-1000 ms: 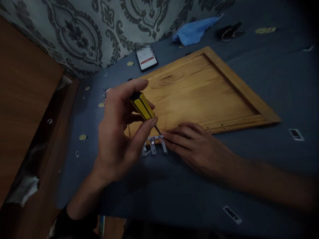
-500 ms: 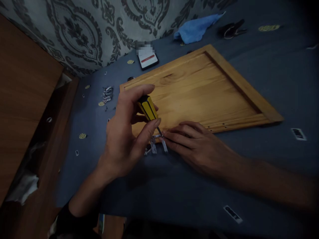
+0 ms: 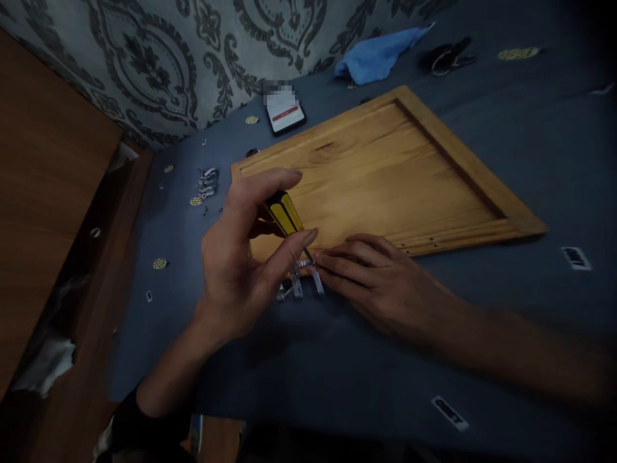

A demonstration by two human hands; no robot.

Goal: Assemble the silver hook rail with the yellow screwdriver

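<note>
My left hand (image 3: 241, 257) is closed round a yellow and black screwdriver (image 3: 284, 215), its tip pointing down at a small metal bracket (image 3: 303, 276) at the near edge of a framed wooden panel (image 3: 385, 173). My right hand (image 3: 376, 283) lies low on the blue cloth, its fingertips pressed on the bracket and holding it against the panel's edge. The screwdriver's tip is partly hidden behind my left fingers.
A phone (image 3: 284, 110) lies beyond the panel near the patterned wall. Several small metal parts (image 3: 207, 183) sit left of the panel. A blue rag (image 3: 376, 54) and a dark tool (image 3: 446, 58) lie at the back. A brown wooden cabinet (image 3: 43, 212) stands at left.
My left hand with the screwdriver has shifted slightly right and down and its fingers have turned round the handle. The right hand stays on the bracket.
</note>
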